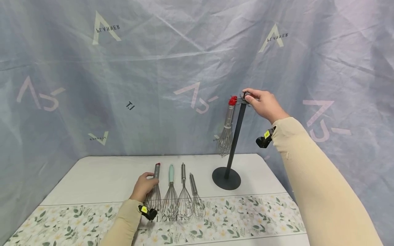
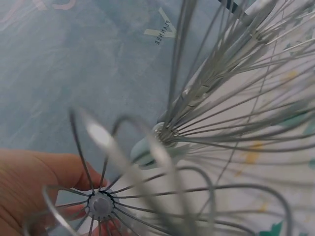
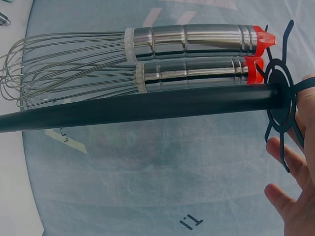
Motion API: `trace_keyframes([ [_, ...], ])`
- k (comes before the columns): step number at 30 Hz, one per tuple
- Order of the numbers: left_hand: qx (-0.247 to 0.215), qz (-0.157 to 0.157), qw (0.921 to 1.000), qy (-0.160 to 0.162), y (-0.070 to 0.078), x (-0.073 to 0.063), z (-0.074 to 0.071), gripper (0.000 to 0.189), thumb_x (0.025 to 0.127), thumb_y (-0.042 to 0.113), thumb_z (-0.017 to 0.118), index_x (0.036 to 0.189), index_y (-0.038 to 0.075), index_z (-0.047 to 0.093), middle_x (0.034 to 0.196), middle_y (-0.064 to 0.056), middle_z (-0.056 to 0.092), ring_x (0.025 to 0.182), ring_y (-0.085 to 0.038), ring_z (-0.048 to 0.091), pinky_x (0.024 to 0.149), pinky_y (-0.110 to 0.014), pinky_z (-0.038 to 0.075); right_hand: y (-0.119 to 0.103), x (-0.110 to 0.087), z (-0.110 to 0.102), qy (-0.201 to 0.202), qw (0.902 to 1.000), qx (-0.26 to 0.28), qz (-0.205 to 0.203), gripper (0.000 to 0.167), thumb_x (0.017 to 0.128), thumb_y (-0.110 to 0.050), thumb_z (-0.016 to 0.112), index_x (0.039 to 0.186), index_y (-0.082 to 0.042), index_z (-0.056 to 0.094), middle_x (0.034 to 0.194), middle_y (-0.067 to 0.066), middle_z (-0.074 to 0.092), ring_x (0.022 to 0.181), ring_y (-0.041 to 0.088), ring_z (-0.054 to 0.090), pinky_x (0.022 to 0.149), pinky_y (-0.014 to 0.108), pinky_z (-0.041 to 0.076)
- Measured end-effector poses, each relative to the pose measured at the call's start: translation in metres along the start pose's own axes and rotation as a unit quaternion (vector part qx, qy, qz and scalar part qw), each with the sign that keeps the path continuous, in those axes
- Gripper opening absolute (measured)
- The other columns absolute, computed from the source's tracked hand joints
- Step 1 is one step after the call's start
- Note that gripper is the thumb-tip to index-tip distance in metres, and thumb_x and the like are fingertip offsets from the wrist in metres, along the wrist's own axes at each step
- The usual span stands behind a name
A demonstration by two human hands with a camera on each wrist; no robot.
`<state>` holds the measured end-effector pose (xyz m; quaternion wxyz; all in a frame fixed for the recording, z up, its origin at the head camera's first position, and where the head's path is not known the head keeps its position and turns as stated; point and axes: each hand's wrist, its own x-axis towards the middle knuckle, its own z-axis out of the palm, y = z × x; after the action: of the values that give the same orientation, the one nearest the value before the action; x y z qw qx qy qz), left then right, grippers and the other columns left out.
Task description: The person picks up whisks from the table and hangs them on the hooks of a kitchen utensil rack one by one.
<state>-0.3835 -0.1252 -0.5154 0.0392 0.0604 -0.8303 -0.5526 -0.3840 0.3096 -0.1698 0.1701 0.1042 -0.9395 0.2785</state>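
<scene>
My left hand grips a red-tipped steel whisk where its handle meets the wires, at the left end of a row on the table. In the left wrist view that whisk appears end-on, its wires spreading toward the camera, with the left hand around its neck. My right hand pinches the hooked top of a black stand. Two whisks with red caps hang side by side from the stand's hooks, wires down. In the right wrist view some fingers of the right hand are spread beside the hook ring.
Beside the gripped whisk lie a mint-handled whisk, a steel whisk and a smaller steel whisk. The stand's round base rests toward the table's right side. A floral runner crosses the white table; a grey-blue curtain hangs behind.
</scene>
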Motion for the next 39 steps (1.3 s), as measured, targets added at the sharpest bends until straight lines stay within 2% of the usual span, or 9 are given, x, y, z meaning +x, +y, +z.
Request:
trace_keyframes([
  [2, -0.008, 0.002, 1.0000, 0.004, 0.004, 0.000, -0.003, 0.055, 0.092, 0.017, 0.062, 0.142, -0.001, 0.049, 0.111, -0.024, 0.062, 0.077, -0.025, 0.058, 0.059, -0.035, 0.048, -0.001, 0.000, -0.001, -0.002, 1.0000, -0.001, 0.000, 0.052, 0.104, -0.051, 0.045, 0.155, -0.037, 0.042, 0.155, 0.015, 0.044, 0.138, 0.039, 0.045, 0.105, 0.064, 0.039],
  [6, -0.021, 0.005, 0.9997, 0.012, 0.011, 0.002, -0.010, 0.056, 0.092, 0.015, 0.061, 0.144, 0.002, 0.046, 0.085, -0.015, 0.063, 0.057, -0.016, 0.049, 0.051, -0.032, 0.044, 0.000, 0.001, -0.001, -0.003, 1.0000, -0.001, 0.003, 0.053, 0.104, -0.051, 0.046, 0.155, -0.037, 0.042, 0.154, 0.015, 0.045, 0.138, 0.039, 0.046, 0.104, 0.064, 0.039],
  [9, -0.022, 0.008, 0.9995, 0.019, 0.015, 0.003, -0.016, 0.056, 0.092, 0.015, 0.060, 0.145, 0.003, 0.045, 0.073, -0.011, 0.060, 0.049, -0.012, 0.043, 0.047, -0.030, 0.041, -0.001, 0.000, -0.001, -0.003, 1.0000, 0.000, 0.004, 0.053, 0.104, -0.052, 0.046, 0.155, -0.037, 0.042, 0.154, 0.015, 0.046, 0.137, 0.039, 0.046, 0.104, 0.064, 0.040],
  [16, -0.017, 0.018, 0.9992, 0.032, 0.027, 0.007, -0.023, 0.055, 0.092, 0.016, 0.059, 0.144, 0.004, 0.044, 0.087, -0.016, 0.065, 0.053, -0.014, 0.050, 0.050, -0.031, 0.045, 0.000, 0.000, 0.000, 0.000, 1.0000, -0.002, -0.001, 0.052, 0.104, -0.051, 0.046, 0.154, -0.037, 0.042, 0.154, 0.016, 0.046, 0.138, 0.040, 0.046, 0.104, 0.064, 0.039],
  [21, -0.018, 0.026, 0.9989, 0.035, 0.045, 0.008, -0.026, 0.056, 0.092, 0.016, 0.059, 0.145, 0.005, 0.044, 0.087, -0.012, 0.065, 0.057, -0.015, 0.052, 0.054, -0.033, 0.046, 0.001, 0.001, -0.001, 0.001, 1.0000, -0.002, -0.003, 0.052, 0.104, -0.050, 0.046, 0.154, -0.036, 0.043, 0.154, 0.016, 0.046, 0.138, 0.040, 0.046, 0.104, 0.064, 0.039],
  [28, -0.023, 0.046, 0.9980, 0.038, 0.072, 0.006, -0.028, 0.056, 0.092, 0.016, 0.061, 0.145, 0.007, 0.045, 0.096, -0.014, 0.065, 0.062, -0.021, 0.057, 0.057, -0.034, 0.048, 0.003, 0.001, -0.002, -0.002, 1.0000, 0.002, 0.000, 0.052, 0.104, -0.050, 0.047, 0.154, -0.035, 0.044, 0.155, 0.015, 0.044, 0.138, 0.040, 0.045, 0.104, 0.065, 0.039],
  [34, -0.019, 0.062, 0.9972, 0.038, 0.086, 0.005, -0.029, 0.057, 0.092, 0.016, 0.062, 0.146, 0.007, 0.045, 0.107, -0.018, 0.064, 0.074, -0.023, 0.060, 0.059, -0.030, 0.049, 0.002, 0.001, -0.003, -0.005, 1.0000, -0.007, -0.002, 0.053, 0.104, -0.051, 0.047, 0.154, -0.035, 0.043, 0.156, 0.016, 0.043, 0.138, 0.040, 0.045, 0.104, 0.064, 0.039],
  [39, -0.018, 0.065, 0.9972, 0.033, 0.094, 0.004, -0.030, 0.057, 0.093, 0.016, 0.061, 0.147, 0.009, 0.044, 0.116, -0.020, 0.064, 0.087, -0.025, 0.063, 0.063, -0.029, 0.051, -0.003, 0.000, -0.006, -0.004, 0.9999, -0.014, -0.006, 0.054, 0.104, -0.049, 0.050, 0.153, -0.028, 0.046, 0.154, 0.017, 0.045, 0.136, 0.040, 0.047, 0.104, 0.063, 0.039],
])
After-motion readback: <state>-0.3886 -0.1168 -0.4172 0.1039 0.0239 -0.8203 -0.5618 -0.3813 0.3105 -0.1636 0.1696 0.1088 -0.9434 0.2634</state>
